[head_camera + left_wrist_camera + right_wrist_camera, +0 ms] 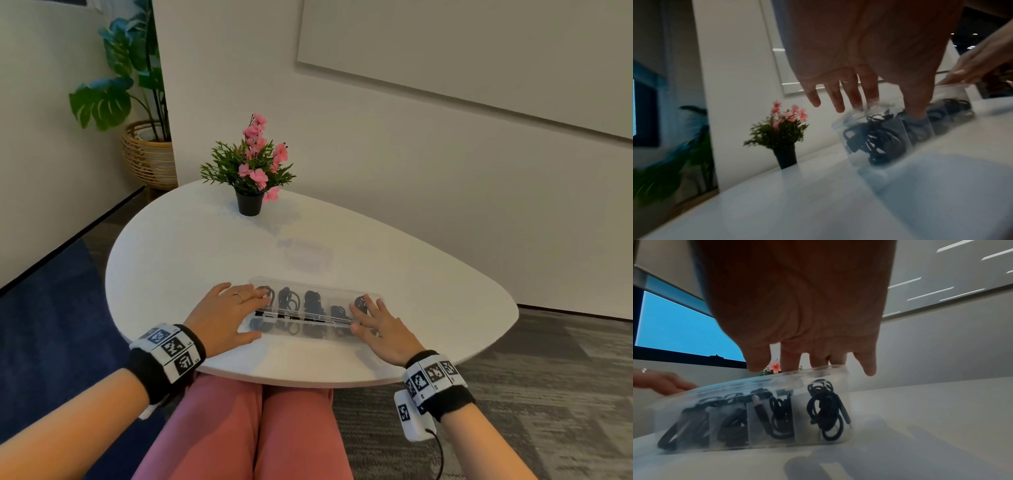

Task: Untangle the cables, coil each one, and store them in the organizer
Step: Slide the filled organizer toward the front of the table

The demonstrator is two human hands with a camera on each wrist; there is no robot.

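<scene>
Organizer: a clear plastic organizer [310, 313] lies on the near part of the white table [428, 291], split into a row of compartments.
Contents: black coiled cables [824, 408], one bundle in each compartment, seen through the closed clear lid.
Left hand [224, 317]: fingers straight and spread, resting flat on the organizer's left end, a ring on one finger.
Right hand [383, 327]: fingers straight, pressing down on the right end, holding nothing.
Table: a small black pot of pink flowers [251, 171] stands at the far edge, well apart from the organizer.
Room: pale walls, a big leafy plant in a wicker basket [149, 157] in the corner, blue rug and grey carpet below.
Right wrist view only: a blue-lit window behind, and each cable's loops up close.
Left wrist view: blurred.
</scene>
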